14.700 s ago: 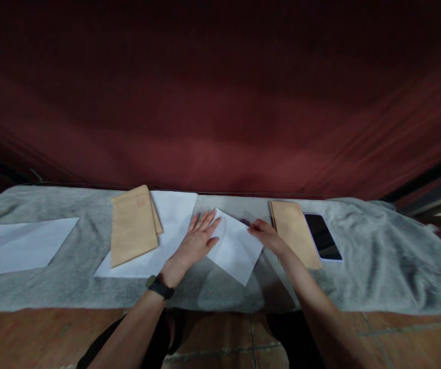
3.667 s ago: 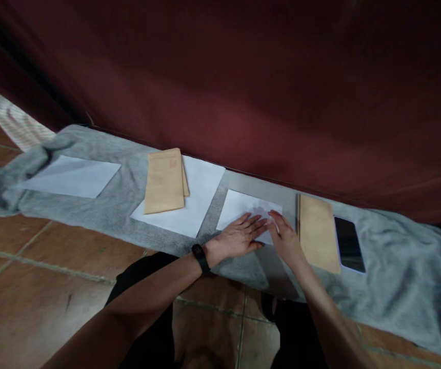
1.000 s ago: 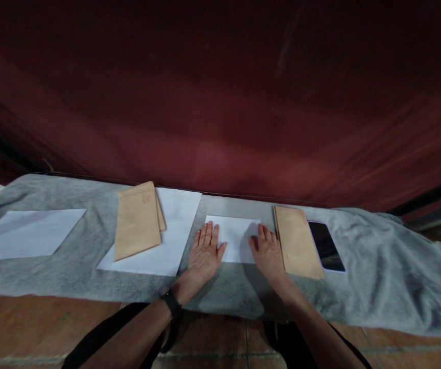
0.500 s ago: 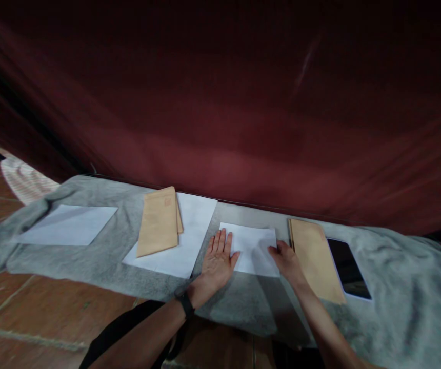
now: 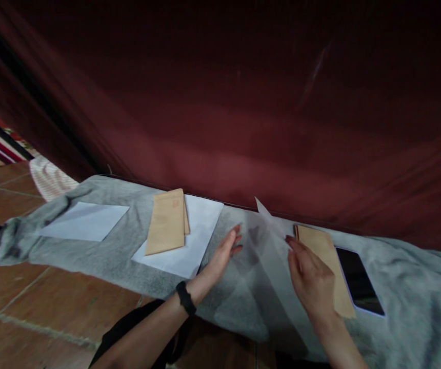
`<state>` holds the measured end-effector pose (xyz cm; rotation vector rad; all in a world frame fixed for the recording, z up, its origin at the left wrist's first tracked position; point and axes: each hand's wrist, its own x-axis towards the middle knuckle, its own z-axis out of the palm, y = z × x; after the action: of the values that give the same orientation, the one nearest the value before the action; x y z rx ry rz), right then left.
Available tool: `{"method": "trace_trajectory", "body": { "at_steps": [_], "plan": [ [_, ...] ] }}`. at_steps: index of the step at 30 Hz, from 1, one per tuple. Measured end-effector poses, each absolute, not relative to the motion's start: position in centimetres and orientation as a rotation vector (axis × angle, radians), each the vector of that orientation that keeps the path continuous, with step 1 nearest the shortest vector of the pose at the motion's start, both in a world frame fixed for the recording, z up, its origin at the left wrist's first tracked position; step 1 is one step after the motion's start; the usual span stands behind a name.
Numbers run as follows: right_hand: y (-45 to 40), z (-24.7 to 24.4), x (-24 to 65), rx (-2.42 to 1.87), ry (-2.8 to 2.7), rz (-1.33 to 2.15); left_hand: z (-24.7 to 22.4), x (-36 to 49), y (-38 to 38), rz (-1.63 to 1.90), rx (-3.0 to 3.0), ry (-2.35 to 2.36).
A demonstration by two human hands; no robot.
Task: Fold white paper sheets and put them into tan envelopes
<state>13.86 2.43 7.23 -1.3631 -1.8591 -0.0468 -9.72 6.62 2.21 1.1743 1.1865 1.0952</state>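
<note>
My right hand (image 5: 311,277) pinches the edge of a white sheet of paper (image 5: 272,225), which is raised and tilted above the grey cloth. To its left, my left hand (image 5: 224,253) hovers over the cloth, fingers apart and holding nothing, a dark band on the wrist. Just beyond the right hand lies a stack of brown envelopes (image 5: 320,251), partly covered by that hand. Farther left, more brown envelopes (image 5: 166,223) rest on a larger white sheet (image 5: 203,215).
A grey cloth (image 5: 108,256) lies along the foot of a dark red panel (image 5: 220,128). Another white sheet (image 5: 87,221) is at the far left. A phone (image 5: 359,279) sits right of the envelope stack. Brown floor tiles (image 5: 51,307) show in front.
The white paper has come up off the cloth in my right hand and tilted. My left hand has lifted away from it. The view has shifted slightly.
</note>
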Motion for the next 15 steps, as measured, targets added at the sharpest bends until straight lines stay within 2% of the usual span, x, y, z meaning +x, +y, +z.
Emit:
{"method": "trace_trajectory", "body": {
  "at_steps": [3, 5, 11, 15],
  "plan": [
    [1.0, 5.1, 12.2, -1.251, -2.244, -0.116, 2.9, -10.2, 7.2, 1.043, 0.695, 0.964],
    [0.3, 3.9, 10.9, -1.274, -2.416, -0.12, 2.7, -10.5, 7.6, 0.989, 0.574, 0.962],
    [-1.4, 3.8, 8.4, -1.296, -2.628, 0.029, 0.2, -10.7, 7.6, 0.919, 0.804, 1.241],
    [-1.4, 4.0, 9.0, -1.222, -2.556, 0.357, -0.9, -10.9, 7.4, 0.91, 1.012, 1.318]
  ]
}}
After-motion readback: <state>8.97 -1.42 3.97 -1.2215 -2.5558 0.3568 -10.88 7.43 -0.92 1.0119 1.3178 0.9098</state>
